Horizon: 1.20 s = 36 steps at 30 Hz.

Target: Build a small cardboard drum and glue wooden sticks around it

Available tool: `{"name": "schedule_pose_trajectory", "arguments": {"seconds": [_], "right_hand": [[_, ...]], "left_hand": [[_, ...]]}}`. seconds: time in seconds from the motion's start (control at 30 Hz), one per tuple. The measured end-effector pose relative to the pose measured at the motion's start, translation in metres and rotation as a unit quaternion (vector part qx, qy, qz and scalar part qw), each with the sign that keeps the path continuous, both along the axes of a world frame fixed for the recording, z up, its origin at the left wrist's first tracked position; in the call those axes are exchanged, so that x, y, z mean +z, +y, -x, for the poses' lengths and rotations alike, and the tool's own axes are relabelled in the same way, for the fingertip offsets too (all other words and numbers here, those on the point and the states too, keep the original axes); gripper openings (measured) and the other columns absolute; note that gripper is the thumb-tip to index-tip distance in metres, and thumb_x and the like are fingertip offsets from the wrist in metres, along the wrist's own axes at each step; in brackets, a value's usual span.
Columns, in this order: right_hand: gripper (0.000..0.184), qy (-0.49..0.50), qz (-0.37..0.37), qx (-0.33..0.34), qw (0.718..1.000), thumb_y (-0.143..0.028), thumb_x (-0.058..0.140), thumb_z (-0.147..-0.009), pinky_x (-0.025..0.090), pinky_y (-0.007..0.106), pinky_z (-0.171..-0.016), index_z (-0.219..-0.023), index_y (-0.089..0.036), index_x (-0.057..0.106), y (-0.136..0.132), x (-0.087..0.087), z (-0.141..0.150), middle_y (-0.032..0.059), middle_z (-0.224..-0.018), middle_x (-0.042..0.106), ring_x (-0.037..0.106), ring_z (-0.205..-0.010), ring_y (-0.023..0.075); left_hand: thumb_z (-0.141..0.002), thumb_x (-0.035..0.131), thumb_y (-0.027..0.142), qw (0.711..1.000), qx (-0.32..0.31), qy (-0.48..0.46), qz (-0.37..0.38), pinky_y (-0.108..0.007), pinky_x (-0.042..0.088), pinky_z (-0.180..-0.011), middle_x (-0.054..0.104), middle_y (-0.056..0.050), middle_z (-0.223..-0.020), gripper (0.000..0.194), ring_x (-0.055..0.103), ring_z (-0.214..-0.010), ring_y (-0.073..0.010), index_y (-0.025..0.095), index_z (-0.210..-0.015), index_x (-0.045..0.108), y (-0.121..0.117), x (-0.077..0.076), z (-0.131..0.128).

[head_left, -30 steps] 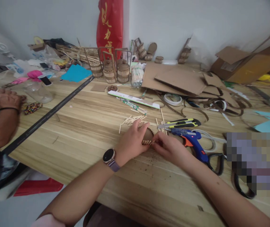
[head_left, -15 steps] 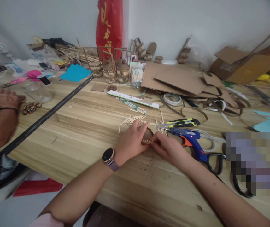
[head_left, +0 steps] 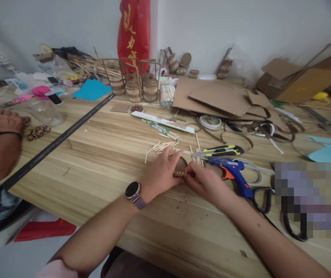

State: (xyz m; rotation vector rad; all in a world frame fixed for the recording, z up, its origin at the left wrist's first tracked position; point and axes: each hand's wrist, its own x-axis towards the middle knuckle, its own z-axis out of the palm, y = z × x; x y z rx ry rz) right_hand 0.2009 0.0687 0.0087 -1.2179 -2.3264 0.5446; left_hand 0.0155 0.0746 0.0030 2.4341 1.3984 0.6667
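My left hand (head_left: 163, 168), a watch on its wrist, is closed round the left side of a small round cardboard basket (head_left: 180, 166) with short wooden sticks along its rim. At the basket's near right edge my right hand (head_left: 202, 178) pinches with thumb and forefinger; what sits between the fingertips is too small to make out, though it is at the row of sticks. Loose short sticks (head_left: 162, 146) lie just beyond my left hand. A blue glue gun (head_left: 238, 173) and a yellow-black utility knife (head_left: 226, 151) rest right of my right hand.
Finished little baskets (head_left: 133, 90) with tall handles stand at the back. Cardboard sheets (head_left: 212, 96), a white tape roll (head_left: 210, 121) and brown strips lie back right. On the left another person's hands (head_left: 5, 121) work beside a clear jar (head_left: 46, 112). A black cable (head_left: 262, 208) lies right.
Both hands keep nearly the same hold on the basket. The view has shifted very slightly; nothing else has visibly moved.
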Motion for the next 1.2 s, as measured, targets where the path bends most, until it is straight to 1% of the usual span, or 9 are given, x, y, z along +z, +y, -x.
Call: {"name": "schedule_pose_trajectory", "arguments": {"seconds": [0.2,0.33,0.5,0.6,0.7,0.83,0.93,1.07,1.2], "right_hand": [[0.005,0.008,0.009,-0.010,1.000,-0.022,0.047,-0.086,0.039,0.025,-0.053,-0.085,-0.021,0.052,0.001,-0.001,-0.002,-0.0001,-0.066,0.061,0.057,-0.056,0.0151],[0.030,0.029,0.029,-0.035,0.999,-0.032,0.051,-0.087,0.043,0.026,-0.054,-0.113,-0.018,0.055,0.002,0.011,-0.009,-0.0008,-0.068,0.064,0.059,-0.056,0.0157],[0.029,-0.030,0.028,-0.139,0.989,-0.044,0.044,-0.088,0.042,0.029,-0.056,-0.079,-0.022,0.061,0.000,0.041,-0.036,0.0035,-0.066,0.066,0.059,-0.059,0.0186],[0.032,-0.130,0.016,-0.258,0.957,-0.051,0.044,-0.084,0.038,0.032,-0.053,-0.067,-0.025,0.054,-0.004,0.046,-0.061,0.0052,-0.062,0.064,0.059,-0.057,0.0233],[0.033,-0.242,0.042,-0.344,0.906,-0.056,0.044,-0.081,0.040,0.036,-0.057,-0.070,-0.026,0.053,-0.008,0.037,-0.082,0.0095,-0.070,0.067,0.064,-0.065,0.0291],[0.036,-0.263,0.126,-0.328,0.899,-0.061,0.046,-0.080,0.045,0.037,-0.062,-0.076,-0.026,0.054,-0.008,0.018,-0.096,0.0105,-0.073,0.069,0.068,-0.072,0.0311],[0.032,-0.246,0.129,-0.318,0.907,-0.056,0.050,-0.078,0.049,0.038,-0.066,-0.079,-0.025,0.055,-0.006,0.011,-0.100,0.0137,-0.081,0.072,0.070,-0.079,0.0336],[0.035,-0.179,0.122,-0.309,0.926,-0.055,0.048,-0.076,0.051,0.044,-0.071,-0.083,-0.023,0.059,-0.006,0.017,-0.102,0.0181,-0.087,0.074,0.070,-0.083,0.0379],[0.036,-0.080,0.117,-0.298,0.944,-0.058,0.050,-0.075,0.050,0.041,-0.066,-0.078,-0.024,0.061,-0.011,0.027,-0.100,0.0151,-0.084,0.074,0.069,-0.077,0.0336]], "left_hand": [[-0.078,0.075,0.031,1.000,0.018,-0.010,0.006,-0.050,0.052,-0.096,0.031,-0.019,-0.148,0.071,0.044,-0.133,-0.0375,0.023,-0.137,0.036,-0.001,0.000,-0.002],[-0.074,0.079,0.028,1.000,0.014,-0.024,0.013,-0.048,0.052,-0.096,0.027,-0.018,-0.151,0.077,0.047,-0.131,-0.0367,0.024,-0.138,0.035,0.000,0.000,0.000],[-0.069,0.082,0.020,0.999,0.023,-0.041,0.024,-0.053,0.048,-0.101,0.024,-0.016,-0.151,0.084,0.041,-0.136,-0.0374,0.027,-0.138,0.034,0.000,-0.001,0.000],[-0.067,0.084,0.021,0.998,0.032,-0.058,0.007,-0.056,0.043,-0.106,0.022,-0.016,-0.151,0.088,0.036,-0.139,-0.0390,0.027,-0.139,0.033,-0.001,-0.003,-0.001],[-0.066,0.084,0.022,0.997,0.044,-0.060,-0.004,-0.056,0.042,-0.107,0.022,-0.018,-0.150,0.090,0.034,-0.139,-0.0399,0.024,-0.139,0.032,-0.002,-0.004,-0.004],[-0.068,0.082,0.020,0.997,0.049,-0.059,-0.012,-0.054,0.042,-0.107,0.022,-0.018,-0.150,0.089,0.037,-0.138,-0.0389,0.024,-0.140,0.030,-0.002,-0.005,-0.005],[-0.069,0.080,0.018,0.997,0.054,-0.054,-0.003,-0.053,0.043,-0.106,0.022,-0.018,-0.150,0.087,0.040,-0.135,-0.0380,0.024,-0.141,0.031,-0.003,-0.005,-0.006],[-0.070,0.078,0.018,0.997,0.052,-0.049,0.003,-0.052,0.042,-0.108,0.022,-0.019,-0.150,0.085,0.039,-0.136,-0.0374,0.021,-0.141,0.031,-0.003,-0.005,-0.006],[-0.070,0.078,0.018,0.997,0.049,-0.053,0.000,-0.054,0.042,-0.108,0.024,-0.018,-0.149,0.084,0.039,-0.136,-0.0376,0.023,-0.140,0.032,-0.002,-0.005,-0.005]]}}
